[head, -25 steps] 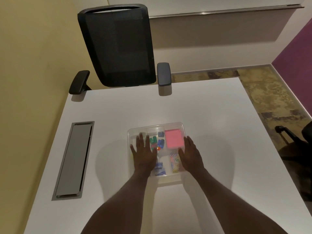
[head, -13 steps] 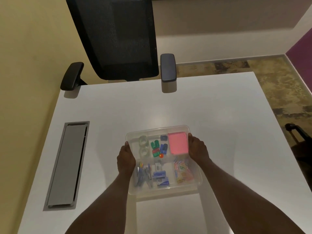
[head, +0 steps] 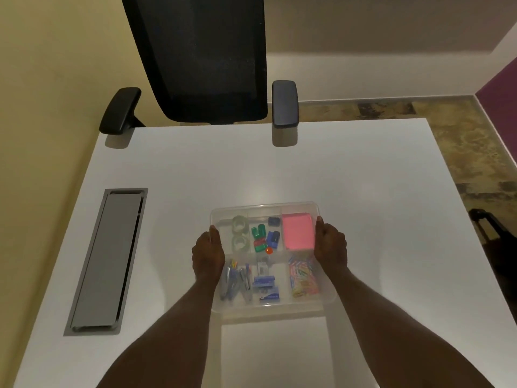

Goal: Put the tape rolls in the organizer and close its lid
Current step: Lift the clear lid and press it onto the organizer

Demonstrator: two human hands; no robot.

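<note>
A clear plastic organizer [head: 265,209] sits on the white table in front of me, its clear lid on top. Two clear tape rolls [head: 240,224] [head: 240,243] lie one behind the other in its back left compartment. My left hand [head: 208,252] grips the organizer's left edge, thumb over the rim. My right hand [head: 330,245] grips the right edge the same way. Other compartments hold a pink sticky-note pad [head: 298,231], green and blue clips, pens, staple boxes and coloured paper clips.
The white table [head: 363,219] carries a long grey cable hatch [head: 107,261] at its left. A black mesh office chair [head: 201,57] stands at the far edge. Patterned floor and a dark chair base lie to the right.
Both hands moved from lying flat on top of the lid to gripping the organizer's left and right edges. The camera tilted down and closer.
</note>
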